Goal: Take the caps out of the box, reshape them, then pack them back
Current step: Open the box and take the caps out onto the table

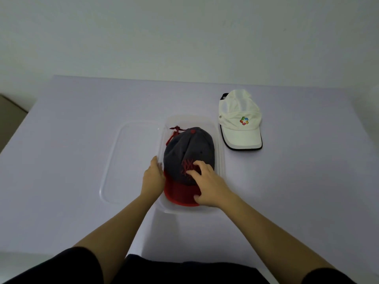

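A dark grey cap (190,148) with a red brim and red stitched logo sits in a clear plastic box (220,160) at the table's middle. My left hand (153,175) rests against the cap's left side at the box wall, fingers fairly straight. My right hand (207,185) lies on the cap's front, its fingers curled over the logo and its thumb on the red brim. A white cap (240,121) with a coloured logo and a dark-edged brim lies on the table to the right of the box, brim toward me.
The box's clear lid (114,160) lies flat on the table just left of the box. The pale table (82,201) runs to a wall at the back, and its left edge drops off at the far left.
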The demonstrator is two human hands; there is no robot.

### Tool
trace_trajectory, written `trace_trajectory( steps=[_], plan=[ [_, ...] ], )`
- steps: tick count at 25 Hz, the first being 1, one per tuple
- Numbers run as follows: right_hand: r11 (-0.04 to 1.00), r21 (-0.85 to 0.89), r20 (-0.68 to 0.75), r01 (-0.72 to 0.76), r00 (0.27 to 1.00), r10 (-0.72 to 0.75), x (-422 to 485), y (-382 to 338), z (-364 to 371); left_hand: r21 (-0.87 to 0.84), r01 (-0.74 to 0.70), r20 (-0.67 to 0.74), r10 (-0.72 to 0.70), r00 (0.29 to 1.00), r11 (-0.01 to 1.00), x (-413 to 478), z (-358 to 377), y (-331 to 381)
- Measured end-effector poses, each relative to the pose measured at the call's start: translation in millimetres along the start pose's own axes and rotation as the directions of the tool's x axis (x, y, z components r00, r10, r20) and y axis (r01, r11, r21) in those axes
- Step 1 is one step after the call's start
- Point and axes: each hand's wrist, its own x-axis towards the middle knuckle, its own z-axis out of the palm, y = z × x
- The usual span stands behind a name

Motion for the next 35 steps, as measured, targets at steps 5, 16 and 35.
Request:
trace_trajectory(
  steps=[5,16,35],
  plan=[
    [0.981,-0.171,0.170,-0.090,0.978,0.119,6.8,-8.4,7.3,-0.004,-0.018,-0.005,0.018,1.000,1.000,-2.8,0.3,6.9],
    [0.977,-0.092,-0.003,-0.195,0.981,0.195,13.5,-37.1,12.9,-0.081,-0.019,0.057,0.023,0.998,0.997,-4.0,-5.7,7.7],
    [0.547,0.819,-0.339,0.170,0.914,0.224,-161.2,63.3,-94.0,-0.786,-0.146,0.019,0.259,0.966,0.601,-100.3,31.7,213.4]
  ],
)
